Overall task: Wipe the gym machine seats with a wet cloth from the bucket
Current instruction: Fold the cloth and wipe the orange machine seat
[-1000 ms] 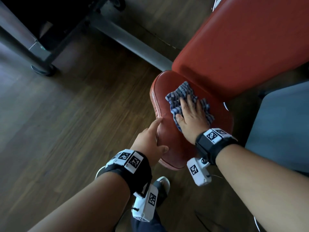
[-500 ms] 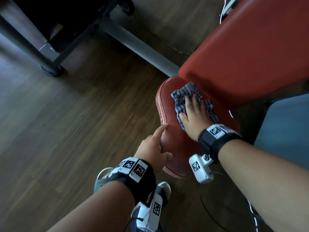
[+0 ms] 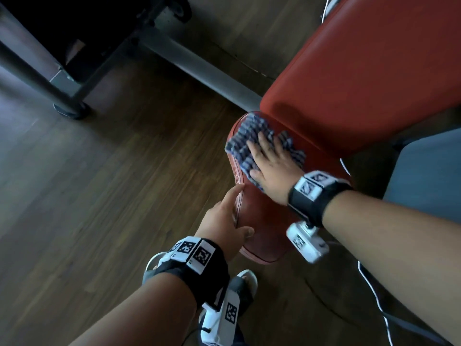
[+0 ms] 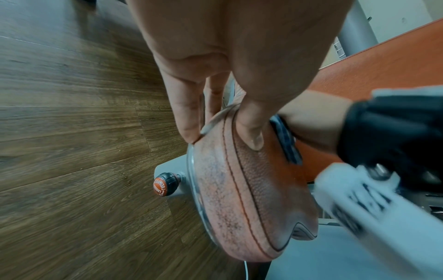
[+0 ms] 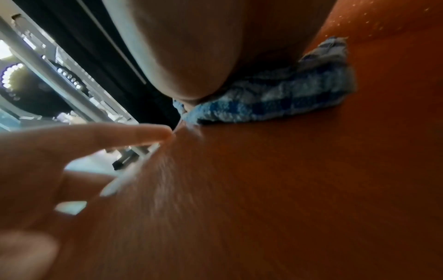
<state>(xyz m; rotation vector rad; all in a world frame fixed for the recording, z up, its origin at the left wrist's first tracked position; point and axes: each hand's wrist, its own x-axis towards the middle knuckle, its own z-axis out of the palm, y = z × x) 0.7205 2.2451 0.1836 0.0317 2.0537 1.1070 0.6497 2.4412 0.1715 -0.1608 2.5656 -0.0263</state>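
1. I am in the wiping step. My right hand [image 3: 272,168] lies flat, fingers straight and spread, and presses the blue and white checked cloth [image 3: 245,141] down on the small round red leather seat [image 3: 264,221].
2. The cloth sits on the far part of the seat, right below the big red padded backrest [image 3: 361,71]. In the right wrist view its edge touches the red leather.
3. My left hand [image 3: 224,221] grips the near left edge of the seat. The thumb is on top and the fingers go down the side, with one finger pointing along the seam.
4. I think the near part of the seat is not wiped yet. Next I should slide the cloth back toward me with the hand flat and pressing.
5. My left thumb is in that path, so I should lift it first.
6. I see no bucket here.
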